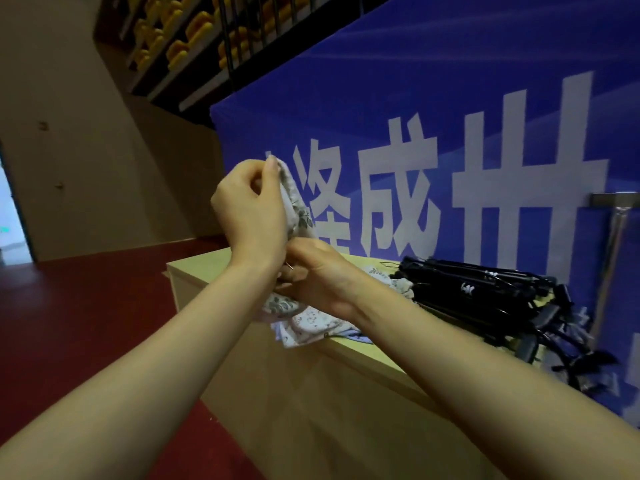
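A pale floral cloth (pixel 298 206) is lifted above a wooden table (pixel 311 393). My left hand (pixel 249 209) pinches its upper edge between thumb and fingers, raised in front of the blue banner. Just below, my right hand (pixel 318 278) grips the lower part of the same cloth, fingers curled and partly hidden behind my left wrist. A thin metal piece shows by my right fingers. More floral cloths (pixel 304 323) lie in a small heap on the table under my hands.
A pile of black clip hangers (pixel 485 299) lies on the table to the right. A blue banner (pixel 450 116) with white characters stands behind. A metal stand (pixel 613 244) rises at the right. Dark red floor (pixel 86 306) spreads left; shelves with yellow objects (pixel 194 32) hang above.
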The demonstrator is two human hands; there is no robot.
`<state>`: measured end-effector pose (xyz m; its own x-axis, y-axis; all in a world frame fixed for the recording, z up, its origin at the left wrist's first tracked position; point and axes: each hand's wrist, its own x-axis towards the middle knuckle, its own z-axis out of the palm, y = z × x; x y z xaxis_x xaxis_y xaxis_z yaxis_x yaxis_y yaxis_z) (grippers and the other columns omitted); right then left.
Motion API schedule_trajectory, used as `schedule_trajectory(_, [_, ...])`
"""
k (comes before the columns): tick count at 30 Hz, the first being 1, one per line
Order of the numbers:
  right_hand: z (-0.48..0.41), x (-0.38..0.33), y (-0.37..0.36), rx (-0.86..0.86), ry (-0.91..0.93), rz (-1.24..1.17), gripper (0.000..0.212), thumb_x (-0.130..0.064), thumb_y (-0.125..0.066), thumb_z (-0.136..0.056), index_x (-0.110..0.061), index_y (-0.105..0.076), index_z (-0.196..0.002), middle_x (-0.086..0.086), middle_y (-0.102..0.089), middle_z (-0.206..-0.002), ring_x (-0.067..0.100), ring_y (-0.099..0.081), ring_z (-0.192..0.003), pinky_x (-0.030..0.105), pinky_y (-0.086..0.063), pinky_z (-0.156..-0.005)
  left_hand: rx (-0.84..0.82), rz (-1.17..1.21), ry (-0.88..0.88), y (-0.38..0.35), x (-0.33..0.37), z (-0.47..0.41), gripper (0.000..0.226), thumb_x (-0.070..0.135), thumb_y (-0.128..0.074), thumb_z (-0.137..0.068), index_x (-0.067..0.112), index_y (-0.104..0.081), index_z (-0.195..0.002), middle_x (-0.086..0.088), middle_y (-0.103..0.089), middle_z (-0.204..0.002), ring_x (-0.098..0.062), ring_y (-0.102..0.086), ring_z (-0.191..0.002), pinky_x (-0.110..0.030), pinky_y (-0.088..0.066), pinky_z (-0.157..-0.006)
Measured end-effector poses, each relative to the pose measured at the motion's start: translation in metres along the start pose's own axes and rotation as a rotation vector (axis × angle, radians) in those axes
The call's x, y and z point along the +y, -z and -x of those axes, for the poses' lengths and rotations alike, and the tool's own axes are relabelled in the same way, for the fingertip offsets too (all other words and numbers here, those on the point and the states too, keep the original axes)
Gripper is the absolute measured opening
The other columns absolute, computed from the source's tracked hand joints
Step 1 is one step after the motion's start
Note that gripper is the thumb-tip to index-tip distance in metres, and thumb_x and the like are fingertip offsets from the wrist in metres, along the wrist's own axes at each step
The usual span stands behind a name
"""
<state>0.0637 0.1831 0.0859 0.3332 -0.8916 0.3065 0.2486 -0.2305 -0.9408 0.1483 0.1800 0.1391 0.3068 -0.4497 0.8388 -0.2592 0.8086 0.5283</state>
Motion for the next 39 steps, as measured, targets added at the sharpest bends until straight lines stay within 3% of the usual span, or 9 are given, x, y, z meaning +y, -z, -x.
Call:
schedule_trajectory(3, [0.014,0.002,0.024,0.104,-0.032,0.155,0.023,-0.007,-0.048,-0.091,-0.013,-0.047,-0.069,0.004,-0.033,-0.062,0.013,-0.032,-0.055,0.024,-0.031,-0.055,-0.048,0.014,0.049,-0.016,-0.004,0.013,0.03,0.025,-0.049,-0.095,0.011,-0.061,-0.07,0.007,-0.049,-0.057,-0.004,-0.043,-0.054,-0.014,-0.035,-0.052])
schedule_trajectory(7, [0.052,0.014,0.072,0.243,-0.161,0.629,0.022,-0.01,-0.052,-0.089,-0.01,-0.05,-0.068,0.002,-0.04,-0.059,0.011,-0.036,-0.052,0.019,-0.033,-0.049,-0.274,-0.084,0.137,-0.041,-0.041,0.039,0.038,0.023,-0.051,-0.094,-0.004,-0.062,-0.07,-0.018,-0.052,-0.06,-0.02,-0.044,-0.059,-0.033,-0.036,-0.058])
schedule_trajectory(12, [0.094,0.021,0.127,0.55,-0.234,0.581,0.015,-0.011,-0.055,-0.09,-0.008,-0.052,-0.076,0.012,-0.048,-0.069,0.008,-0.058,-0.053,0.021,-0.039,-0.053,-0.579,-0.275,0.246,-0.07,-0.08,0.076,0.041,0.024,-0.055,-0.092,-0.007,-0.059,-0.065,-0.012,-0.047,-0.054,-0.023,-0.042,-0.055,-0.029,-0.03,-0.053])
schedule_trajectory(16, [0.11,0.026,0.143,0.659,-0.226,0.659,0.011,-0.008,-0.057,-0.087,-0.006,-0.059,-0.076,0.012,-0.06,-0.072,0.009,-0.056,-0.052,0.02,-0.041,-0.051,-0.744,-0.273,0.306,-0.089,-0.087,0.104,0.036,0.025,-0.055,-0.092,-0.002,-0.066,-0.072,-0.011,-0.054,-0.059,-0.019,-0.044,-0.053,-0.025,-0.033,-0.052])
schedule_trajectory(20, [0.109,0.029,0.134,0.591,-0.073,0.576,0.016,-0.005,-0.054,-0.091,-0.009,-0.057,-0.076,0.003,-0.065,-0.07,0.009,-0.06,-0.057,0.012,-0.043,-0.05,-0.811,-0.229,0.334,-0.105,-0.085,0.116,0.035,0.024,-0.056,-0.091,-0.003,-0.068,-0.073,-0.025,-0.066,-0.074,-0.025,-0.055,-0.065,-0.031,-0.045,-0.064])
schedule_trajectory(22, [0.104,0.032,0.129,0.53,-0.043,0.534,0.017,-0.004,-0.053,-0.091,-0.011,-0.056,-0.076,0.001,-0.066,-0.069,0.011,-0.063,-0.061,0.013,-0.046,-0.053,-0.803,-0.218,0.328,-0.109,-0.081,0.118,0.031,0.023,-0.057,-0.091,-0.002,-0.071,-0.078,-0.023,-0.071,-0.085,-0.032,-0.065,-0.079,-0.036,-0.052,-0.073])
schedule_trajectory(28, [0.084,0.056,0.137,0.458,-0.256,1.201,0.011,-0.017,-0.052,-0.089,-0.011,-0.054,-0.08,0.007,-0.057,-0.076,0.024,-0.056,-0.069,0.038,-0.047,-0.066,-0.811,-0.254,0.268,-0.109,-0.078,0.114,0.026,0.023,-0.056,-0.091,0.004,-0.073,-0.084,-0.015,-0.072,-0.09,-0.028,-0.065,-0.088,-0.035,-0.051,-0.077])
schedule_trajectory(36, [0.07,0.061,0.151,0.375,-0.333,1.425,0.015,-0.02,-0.056,-0.084,-0.015,-0.068,-0.091,0.006,-0.071,-0.097,0.026,-0.063,-0.09,0.039,-0.054,-0.076,-0.815,-0.267,0.266,-0.124,-0.087,0.111,0.027,0.023,-0.056,-0.092,0.003,-0.073,-0.084,-0.015,-0.072,-0.09,-0.027,-0.065,-0.086,-0.032,-0.049,-0.075])
schedule_trajectory(39, [0.07,0.058,0.16,0.423,-0.281,1.391,0.016,-0.019,-0.054,-0.085,-0.012,-0.068,-0.087,0.009,-0.072,-0.09,0.027,-0.066,-0.082,0.041,-0.056,-0.073,-0.807,-0.197,0.364,-0.139,-0.093,0.111,0.03,0.023,-0.056,-0.092,-0.002,-0.072,-0.085,-0.017,-0.07,-0.087,-0.028,-0.063,-0.079,-0.035,-0.05,-0.076])
